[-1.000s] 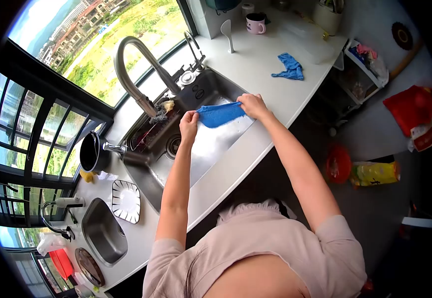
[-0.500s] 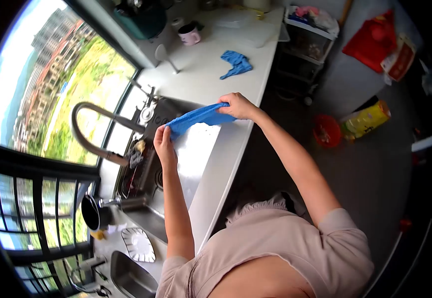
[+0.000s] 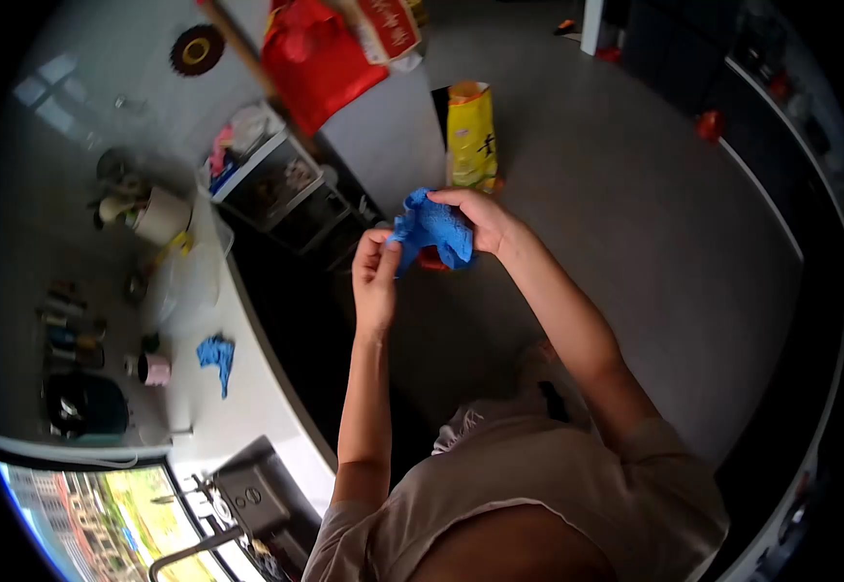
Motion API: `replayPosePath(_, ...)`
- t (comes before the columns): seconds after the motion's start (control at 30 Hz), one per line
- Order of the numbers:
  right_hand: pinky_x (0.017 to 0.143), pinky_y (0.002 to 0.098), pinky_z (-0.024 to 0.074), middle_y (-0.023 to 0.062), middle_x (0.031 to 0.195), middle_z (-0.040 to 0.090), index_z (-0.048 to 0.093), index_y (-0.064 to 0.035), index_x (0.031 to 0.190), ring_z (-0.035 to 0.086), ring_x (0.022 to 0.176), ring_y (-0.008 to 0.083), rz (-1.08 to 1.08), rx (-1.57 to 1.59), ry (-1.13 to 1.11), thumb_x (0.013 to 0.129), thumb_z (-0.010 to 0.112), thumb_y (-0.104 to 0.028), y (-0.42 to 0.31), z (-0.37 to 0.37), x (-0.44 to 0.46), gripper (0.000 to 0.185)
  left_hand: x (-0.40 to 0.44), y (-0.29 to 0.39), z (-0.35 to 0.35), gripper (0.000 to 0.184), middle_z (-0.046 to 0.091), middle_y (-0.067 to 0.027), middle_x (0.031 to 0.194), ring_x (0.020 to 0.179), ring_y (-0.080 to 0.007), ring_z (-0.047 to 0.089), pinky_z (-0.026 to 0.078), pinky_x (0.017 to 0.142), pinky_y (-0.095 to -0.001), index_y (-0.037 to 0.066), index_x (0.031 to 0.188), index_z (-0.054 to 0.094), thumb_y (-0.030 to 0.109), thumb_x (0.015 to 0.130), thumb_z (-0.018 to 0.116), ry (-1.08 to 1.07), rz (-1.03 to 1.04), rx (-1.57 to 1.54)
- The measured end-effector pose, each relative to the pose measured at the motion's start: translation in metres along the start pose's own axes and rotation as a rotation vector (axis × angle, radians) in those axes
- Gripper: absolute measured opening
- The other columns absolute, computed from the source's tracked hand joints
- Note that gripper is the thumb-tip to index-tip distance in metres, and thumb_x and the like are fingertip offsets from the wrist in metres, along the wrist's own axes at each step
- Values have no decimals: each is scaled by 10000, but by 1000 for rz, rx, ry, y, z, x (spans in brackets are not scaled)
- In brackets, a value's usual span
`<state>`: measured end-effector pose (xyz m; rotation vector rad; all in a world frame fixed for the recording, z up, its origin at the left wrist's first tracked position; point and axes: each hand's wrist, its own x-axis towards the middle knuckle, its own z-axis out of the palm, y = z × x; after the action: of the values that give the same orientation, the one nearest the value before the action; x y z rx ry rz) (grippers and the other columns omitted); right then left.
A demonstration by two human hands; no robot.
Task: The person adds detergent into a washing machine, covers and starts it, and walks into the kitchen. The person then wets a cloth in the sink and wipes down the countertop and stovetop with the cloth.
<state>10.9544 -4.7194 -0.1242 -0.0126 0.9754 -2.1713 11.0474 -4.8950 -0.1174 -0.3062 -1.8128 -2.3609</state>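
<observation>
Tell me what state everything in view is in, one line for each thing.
Held blue piece: crumpled, hanging between both hands
Left hand: closed, pinching that piece
Right hand: closed on it too
Other blue piece: lying rumpled on the counter
Pink mug: on the counter, contents unclear
Utensil holder: has utensils in it
Tap: partly in view, flow unseen
Yellow bag: on the floor

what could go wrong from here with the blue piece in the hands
The blue piece is bunched between the left hand and right hand, away from the counter; if both grips slip, it could drop to the floor. The yellow bag is on the floor ahead, so a step forward might knock it.
</observation>
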Motion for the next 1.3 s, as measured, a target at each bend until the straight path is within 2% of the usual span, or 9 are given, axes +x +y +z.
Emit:
replayPosePath(0.13, 745, 317, 513, 38, 869, 633, 588, -77, 1005, 618, 797, 151, -309, 169, 136, 913, 539, -365, -85, -123, -76, 306, 73, -78, 162, 51, 497, -113, 1337, 890, -58, 529, 421, 799, -235, 20, 945, 567, 22, 895, 560, -425, 61, 303)
replayPosePath(0.23, 732, 277, 481, 57, 910, 614, 562, -37, 1058, 587, 832, 138, -455, -285, 373, 867, 629, -286, -132, -190, -143, 320, 106, -123, 260, 100, 543, -141, 1288, 974, -120, 554, 445, 809, -270, 2, 947, 609, 4, 847, 605, -606, 108, 480)
replayPosePath(0.37, 684, 300, 473, 84, 906, 590, 552, -6, 1059, 569, 818, 161, -583, -306, 775, 788, 610, -89, -192, -267, -205, 289, 146, -170, 372, 239, 493, -217, 1319, 1098, -194, 558, 441, 894, -285, 15, 1059, 636, -1, 821, 630, -827, 255, 493)
replayPosePath(0.47, 698, 292, 464, 74, 919, 580, 557, -17, 1059, 558, 824, 158, -667, -357, 918, 793, 580, -69, -225, -312, -250, 271, 166, -221, 441, 253, 454, -201, 1357, 1091, -211, 572, 472, 889, -306, -22, 1088, 619, 9, 837, 621, -941, -9, 198)
replayPosePath(0.57, 700, 291, 450, 55, 908, 576, 561, -25, 1048, 532, 817, 133, -761, -372, 1073, 821, 572, -68, -262, -371, -269, 232, 196, -259, 507, 198, 401, -186, 1397, 1059, -241, 594, 508, 867, -331, -59, 1049, 613, 41, 882, 577, -973, -33, -39)
replayPosePath(0.67, 697, 289, 464, 42, 910, 578, 561, -32, 1052, 540, 808, 126, -840, -268, 1192, 822, 553, -47, -308, -440, -276, 231, 242, -302, 560, 217, 435, -174, 1361, 1040, -273, 602, 514, 870, -346, -31, 1075, 590, 118, 935, 517, -882, -424, -342)
replayPosePath(0.87, 724, 284, 495, 26, 922, 585, 564, -51, 1056, 561, 835, 114, -852, -294, 1033, 824, 544, -42, -435, -528, -289, 232, 372, -405, 693, 440, 508, -102, 1226, 1133, -262, 528, 460, 927, -404, 61, 1260, 446, 384, 961, 439, -711, -1029, -301)
replayPosePath(1.0, 748, 315, 474, 71, 924, 618, 554, -43, 1110, 587, 859, 163, -916, -771, 1032, 798, 578, -69, -494, -591, -273, 314, 433, -458, 790, 481, 530, -88, 1184, 1102, -234, 530, 474, 885, -397, 61, 1258, 445, 422, 940, 444, -1016, -908, -482)
replayPosePath(1.3, 838, 295, 434, 96, 1022, 603, 545, -22, 1126, 554, 981, 167, -780, -768, 935, 807, 592, -89, -606, -734, -331, 329, 498, -552, 1001, 490, 520, -92, 1203, 1124, -237, 517, 463, 909, -398, 64, 1270, 437, 430, 943, 428, -1172, -1054, -660)
